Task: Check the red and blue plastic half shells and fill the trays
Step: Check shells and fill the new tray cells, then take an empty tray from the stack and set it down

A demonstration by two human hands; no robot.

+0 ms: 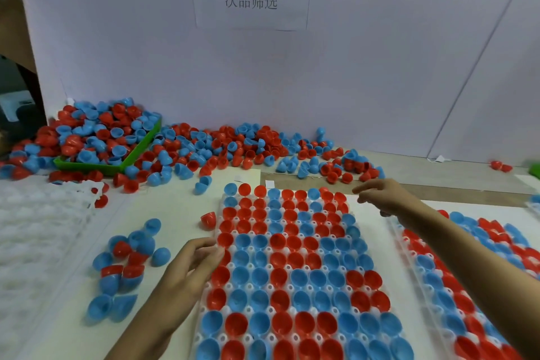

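A white tray [199, 337] lies in the middle of the table, its cups filled with red and blue half shells facing up. My left hand [194, 261] rests at the tray's left edge with relaxed fingers touching the red shells there and holds nothing. My right hand [384, 199] hovers over the tray's far right corner, fingers loosely stretched to the left and empty. A single red shell [208, 220] lies just outside the tray's left edge. A small heap of loose shells [125, 260] sits to the left of my left hand.
A second filled tray [395, 226] lies at the right under my right forearm. Empty white trays [38, 228] are stacked at the left. A green bin [96, 168] heaped with shells stands at the back left. A long pile of shells [228, 143] runs along the white wall.
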